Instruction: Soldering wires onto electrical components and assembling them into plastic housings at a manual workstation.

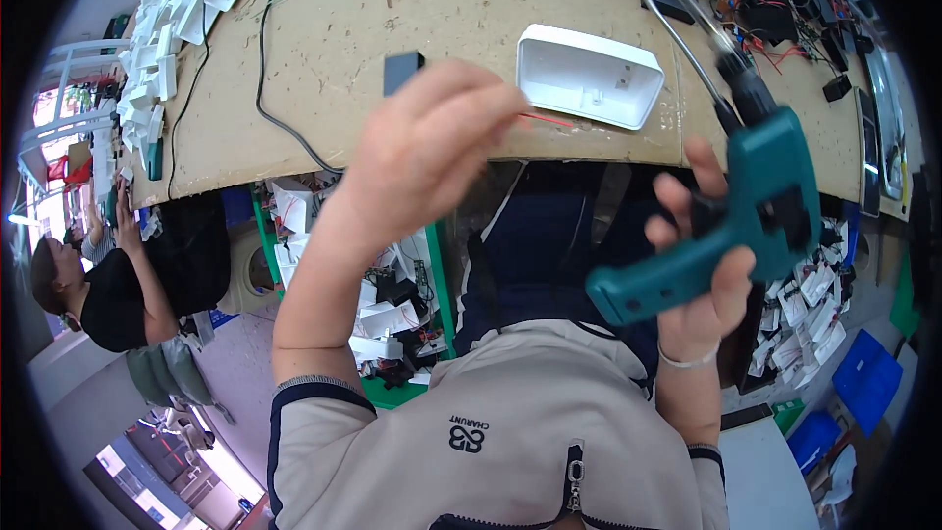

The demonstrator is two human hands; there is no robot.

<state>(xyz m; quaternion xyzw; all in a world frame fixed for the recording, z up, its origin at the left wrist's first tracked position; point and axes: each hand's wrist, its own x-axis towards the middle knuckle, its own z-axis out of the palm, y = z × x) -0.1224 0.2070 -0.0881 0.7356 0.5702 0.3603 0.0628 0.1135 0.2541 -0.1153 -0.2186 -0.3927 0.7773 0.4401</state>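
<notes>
My left hand (432, 142), smeared by motion, hangs over the near edge of the table with its fingers pinched together. A thin red wire (548, 120) sticks out from its fingertips. Just beyond, a white plastic housing (589, 79) lies with its hollow side up. A small dark box (402, 71) sits behind my left hand. My right hand (711, 299) is wrapped round a teal pistol-shaped soldering gun (770, 191), tilted, its black nozzle and thin metal tubes pointing away over the table. The gun hides part of that hand.
White plastic pieces (162, 39) are heaped at the far left beside a black cable (263, 88). Black boxes and wired parts (765, 15) crowd the far right. Below the table, a green crate (442, 280) holds loose parts. At left, another person (123, 285) sits working.
</notes>
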